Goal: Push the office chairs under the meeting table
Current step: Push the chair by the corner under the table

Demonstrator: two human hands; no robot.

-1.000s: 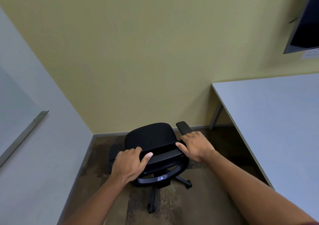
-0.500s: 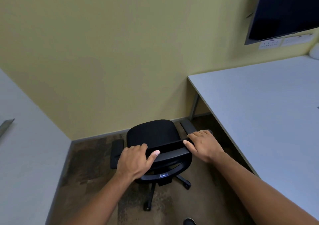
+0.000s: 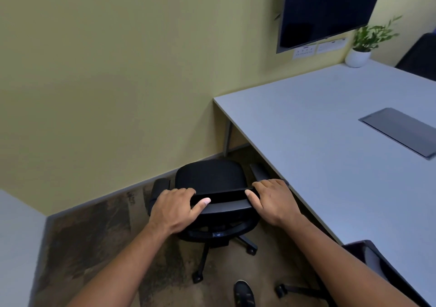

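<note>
I am gripping the top edge of the office chair [image 3: 210, 179] backrest with both hands: my left hand [image 3: 173, 209] and my right hand [image 3: 273, 203] are curled closed over the rim, thumbs toward me. The chair is standing just beside the meeting table [image 3: 330, 146] near its wall-end corner, seat not yet under, facing along the edge. I am judging it best to swivel the seat toward the table, pushing evenly, keeping the armrest [image 3: 259, 171] below the tabletop.

We see a black chair [image 3: 210, 179], pale grey table [image 3: 330, 146], mottled brown carpet [image 3: 94, 236], yellow-green wall [image 3: 118, 71].
</note>
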